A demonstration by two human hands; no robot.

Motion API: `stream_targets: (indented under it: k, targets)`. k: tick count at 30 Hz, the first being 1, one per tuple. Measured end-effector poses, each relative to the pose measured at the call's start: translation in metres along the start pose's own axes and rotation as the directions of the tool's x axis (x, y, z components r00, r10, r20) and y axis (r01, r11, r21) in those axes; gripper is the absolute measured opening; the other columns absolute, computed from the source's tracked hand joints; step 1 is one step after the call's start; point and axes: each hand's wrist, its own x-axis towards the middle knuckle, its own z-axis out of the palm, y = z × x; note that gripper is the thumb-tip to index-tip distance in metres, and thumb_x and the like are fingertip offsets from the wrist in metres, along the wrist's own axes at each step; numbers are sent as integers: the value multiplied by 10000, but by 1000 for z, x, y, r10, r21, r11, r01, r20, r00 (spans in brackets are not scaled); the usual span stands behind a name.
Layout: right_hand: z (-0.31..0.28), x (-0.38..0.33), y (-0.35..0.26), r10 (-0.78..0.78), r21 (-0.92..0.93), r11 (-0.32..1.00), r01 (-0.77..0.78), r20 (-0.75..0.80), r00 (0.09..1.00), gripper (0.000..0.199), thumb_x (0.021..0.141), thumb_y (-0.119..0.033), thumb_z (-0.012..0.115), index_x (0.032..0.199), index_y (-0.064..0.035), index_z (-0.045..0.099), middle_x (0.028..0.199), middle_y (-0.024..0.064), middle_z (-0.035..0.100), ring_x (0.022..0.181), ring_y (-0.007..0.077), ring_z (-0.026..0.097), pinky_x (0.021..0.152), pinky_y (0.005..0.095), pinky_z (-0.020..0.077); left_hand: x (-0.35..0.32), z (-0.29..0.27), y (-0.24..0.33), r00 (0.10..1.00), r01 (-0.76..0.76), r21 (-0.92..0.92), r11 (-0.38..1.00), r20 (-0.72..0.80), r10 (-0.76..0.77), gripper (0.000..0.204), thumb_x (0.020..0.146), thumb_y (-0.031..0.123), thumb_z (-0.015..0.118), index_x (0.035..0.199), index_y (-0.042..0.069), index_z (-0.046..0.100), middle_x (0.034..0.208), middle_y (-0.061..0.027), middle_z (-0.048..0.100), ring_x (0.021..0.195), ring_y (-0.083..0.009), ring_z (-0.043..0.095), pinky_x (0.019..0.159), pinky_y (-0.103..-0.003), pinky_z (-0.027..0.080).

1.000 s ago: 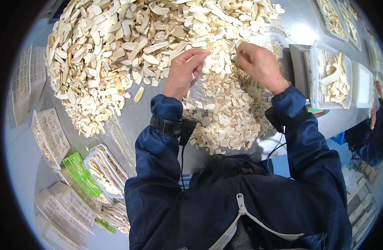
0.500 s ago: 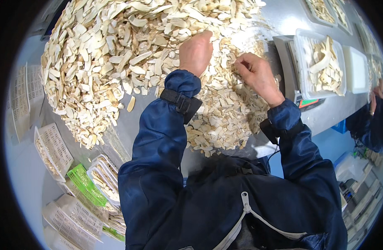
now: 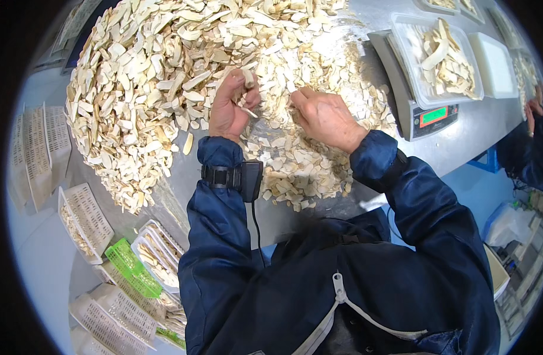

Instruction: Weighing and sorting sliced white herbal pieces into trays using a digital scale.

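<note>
A large heap of pale dried mushroom slices (image 3: 135,89) covers the left and far part of the metal table. Smaller broken bits (image 3: 307,168) spread in front of me and to the right of it. At the heap's right edge, my left hand (image 3: 229,112) is turned palm inward, its fingers curled round a few mushroom slices (image 3: 248,78). My right hand (image 3: 330,118) is just to its right, back upward over the small bits. Its fingers are bent together, and whatever is between them is hidden.
On the right a scale (image 3: 404,115) carries a clear plastic tub (image 3: 422,97) with larger slices. A white lidded box (image 3: 493,65) stands beside it. White baskets (image 3: 85,207) and a green basket (image 3: 132,269) are at lower left. Another person's hand (image 3: 534,109) shows at far right.
My left hand has drawn back from the heap and turned, so slices now show in its fingers. My right hand has moved left, closer to it. The whole view has shifted slightly.
</note>
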Motion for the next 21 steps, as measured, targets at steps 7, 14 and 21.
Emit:
stream_targets:
  k: [7,14,21]
  targets:
    - [-28,-30,3,322,710,579,-401,253,913,115,768,-133,577,752,-42,508,633,4,477,573,96,426,520,269,356,-22,6,-37,973,-18,936,351,-65,223,260,764,256,669,913,44,643,655,-71,611,548,-183,557,512,-304,427]
    - [-60,-72,8,294,778,515,-360,234,927,98,776,-72,579,764,-36,489,669,-29,464,602,37,387,503,224,317,-27,-2,-57,869,-108,977,-184,182,460,222,769,210,618,910,39,627,793,-201,632,734,-363,600,648,-425,457]
    - [-110,-106,29,305,751,543,-374,239,922,121,763,-59,584,755,-22,469,670,-18,436,633,54,368,528,230,318,-34,-2,-55,838,93,947,-307,92,538,203,805,212,562,875,36,634,792,-184,635,721,-351,608,632,-417,466]
